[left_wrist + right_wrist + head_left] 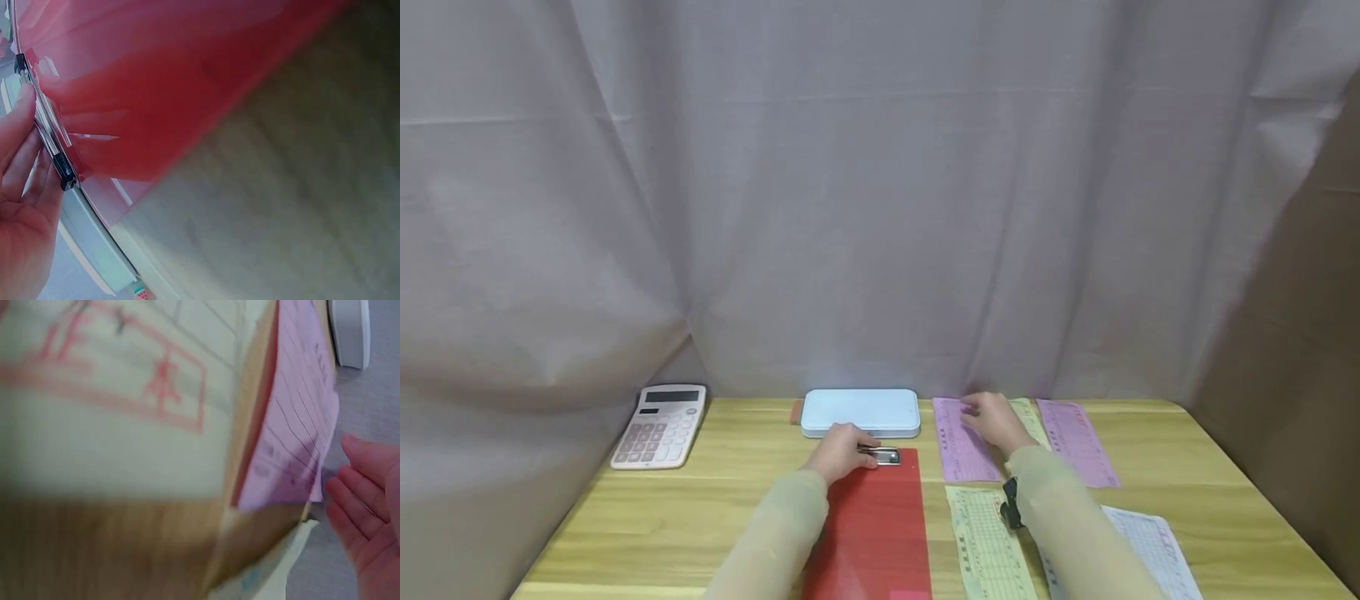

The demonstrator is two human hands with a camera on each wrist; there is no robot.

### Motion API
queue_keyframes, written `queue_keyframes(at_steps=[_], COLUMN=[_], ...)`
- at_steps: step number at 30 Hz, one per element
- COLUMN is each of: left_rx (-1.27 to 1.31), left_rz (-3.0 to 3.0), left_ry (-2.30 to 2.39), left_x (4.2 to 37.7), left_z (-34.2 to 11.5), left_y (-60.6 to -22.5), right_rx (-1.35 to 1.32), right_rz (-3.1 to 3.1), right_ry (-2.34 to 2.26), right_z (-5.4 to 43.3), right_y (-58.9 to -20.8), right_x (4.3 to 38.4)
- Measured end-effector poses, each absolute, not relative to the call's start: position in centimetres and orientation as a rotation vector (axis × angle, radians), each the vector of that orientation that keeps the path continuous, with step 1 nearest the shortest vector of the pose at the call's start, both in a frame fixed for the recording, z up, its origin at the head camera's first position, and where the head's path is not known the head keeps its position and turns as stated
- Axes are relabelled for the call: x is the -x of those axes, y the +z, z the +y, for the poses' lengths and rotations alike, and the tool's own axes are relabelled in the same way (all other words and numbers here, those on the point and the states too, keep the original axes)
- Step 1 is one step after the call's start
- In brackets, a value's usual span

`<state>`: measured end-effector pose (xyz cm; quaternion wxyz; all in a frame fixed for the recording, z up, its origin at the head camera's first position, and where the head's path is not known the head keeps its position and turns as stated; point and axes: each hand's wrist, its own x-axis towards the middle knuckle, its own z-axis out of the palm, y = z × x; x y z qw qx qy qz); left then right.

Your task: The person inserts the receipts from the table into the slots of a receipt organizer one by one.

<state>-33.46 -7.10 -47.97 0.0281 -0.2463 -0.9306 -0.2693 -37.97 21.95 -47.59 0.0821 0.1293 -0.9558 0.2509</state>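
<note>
My left grip [842, 452] pinches the clip [888, 456] of the folder [880, 533]; right of the folder, my loose right grip [997, 423] is near pink paper [960, 454].

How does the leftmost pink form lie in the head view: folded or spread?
Spread: the pink form lies open on the table, no fold visible; the right hand hides part of its edge.

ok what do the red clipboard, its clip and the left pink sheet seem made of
Red clipboard: probably plastic, smooth and glossy, judging by the bright reflections across it.
Clip: likely polished metal, given its silvery shine; its black ends could be plastic or rubber.
Left pink sheet: apparently thin, matt paper, with printed lines and a slightly wavy edge.
</note>
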Motion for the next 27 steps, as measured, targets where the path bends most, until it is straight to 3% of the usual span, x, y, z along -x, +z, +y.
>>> queue_keyframes(at_steps=[27], left_rx=[0.743], left_rz=[-2.874], left_ry=[-0.787], left_x=[33.1], left_z=[-6.8], left_y=[-48.6], right_rx=[-0.406], right_rz=[-2.891], right_ry=[0.622], right_z=[21.6], right_y=[-48.9], right_x=[39.4])
